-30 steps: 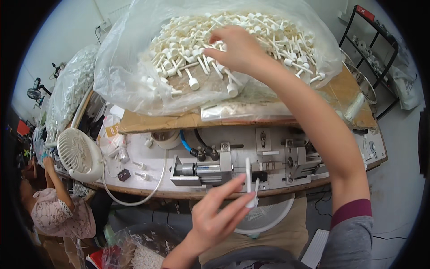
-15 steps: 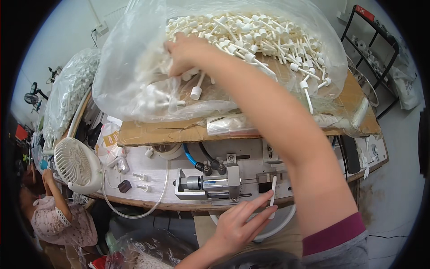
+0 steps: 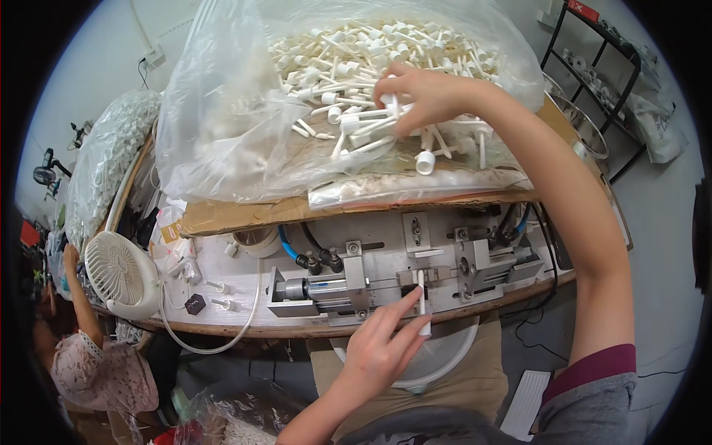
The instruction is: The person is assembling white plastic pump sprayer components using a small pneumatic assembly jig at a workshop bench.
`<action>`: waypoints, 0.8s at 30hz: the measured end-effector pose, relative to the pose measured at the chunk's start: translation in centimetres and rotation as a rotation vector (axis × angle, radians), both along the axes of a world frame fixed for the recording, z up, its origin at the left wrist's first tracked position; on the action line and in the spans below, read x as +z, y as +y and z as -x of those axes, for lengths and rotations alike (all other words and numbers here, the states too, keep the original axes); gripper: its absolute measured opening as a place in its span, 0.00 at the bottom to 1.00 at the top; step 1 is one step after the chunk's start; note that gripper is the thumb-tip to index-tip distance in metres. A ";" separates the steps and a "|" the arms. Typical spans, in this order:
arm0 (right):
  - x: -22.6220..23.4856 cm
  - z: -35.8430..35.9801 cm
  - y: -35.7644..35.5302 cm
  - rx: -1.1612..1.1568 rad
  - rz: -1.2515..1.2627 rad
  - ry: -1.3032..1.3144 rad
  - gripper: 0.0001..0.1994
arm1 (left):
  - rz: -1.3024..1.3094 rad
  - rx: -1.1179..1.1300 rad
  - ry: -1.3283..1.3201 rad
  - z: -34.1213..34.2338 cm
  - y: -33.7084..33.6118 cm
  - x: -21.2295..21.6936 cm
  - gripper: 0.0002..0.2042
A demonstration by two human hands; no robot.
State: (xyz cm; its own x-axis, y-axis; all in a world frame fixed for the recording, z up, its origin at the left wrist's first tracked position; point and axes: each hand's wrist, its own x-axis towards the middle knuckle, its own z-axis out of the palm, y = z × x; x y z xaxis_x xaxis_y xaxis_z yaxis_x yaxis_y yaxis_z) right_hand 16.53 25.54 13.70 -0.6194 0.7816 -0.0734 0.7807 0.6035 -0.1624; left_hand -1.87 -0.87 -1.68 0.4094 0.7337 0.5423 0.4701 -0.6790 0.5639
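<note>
Reaching across a cluttered workbench (image 3: pixel 222 326), a person's right hand (image 3: pixel 419 96) closed its fingers around a few white plastic pieces in a heap of white stemmed caps (image 3: pixel 348 67), each a slim straight tube ending in a wider round collar, piled loosely inside a large clear plastic bag (image 3: pixel 215 126) that rested on a sheet of brown cardboard (image 3: pixel 222 215) at the far side of the bench. Nearer the body, the left hand (image 3: pixel 382 352) pinched a single white tube (image 3: pixel 423 304) between thumb and fingertips and held it upright at the slot of a grey metal fixture (image 3: pixel 356 278) bolted to the bench, its top end standing at the block in the fixture's middle; whether the tube was seated there could not be told. A blue hose (image 3: pixel 285 241) and black fittings ran into the fixture from behind. A small white desk fan (image 3: pixel 119 271) stood at the bench's left end, with two loose white caps lying just beside it. Another person in a pale lace sleeve (image 3: pixel 96 363) sat at the lower left, well apart from the work.
</note>
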 end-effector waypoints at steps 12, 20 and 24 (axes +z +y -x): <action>-2.4 -4.9 -5.3 0.164 -0.589 0.260 0.14 | -0.155 0.121 0.355 -1.4 -0.7 0.9 0.15; -1.1 -5.9 -5.7 -0.245 -0.436 0.692 0.14 | -0.150 0.117 0.417 -1.5 0.3 1.4 0.14; -0.1 -7.0 -7.9 -0.435 -0.004 1.221 0.16 | -0.090 0.104 0.508 -1.6 0.9 2.3 0.13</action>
State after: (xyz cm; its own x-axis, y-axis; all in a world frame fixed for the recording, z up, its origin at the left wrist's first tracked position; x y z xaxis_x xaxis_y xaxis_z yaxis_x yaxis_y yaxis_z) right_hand 23.56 17.60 13.63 0.0201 0.9333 0.3586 0.2609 0.3414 -0.9030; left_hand -0.28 0.02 0.59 0.5643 0.7444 0.3569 0.7369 -0.6491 0.1888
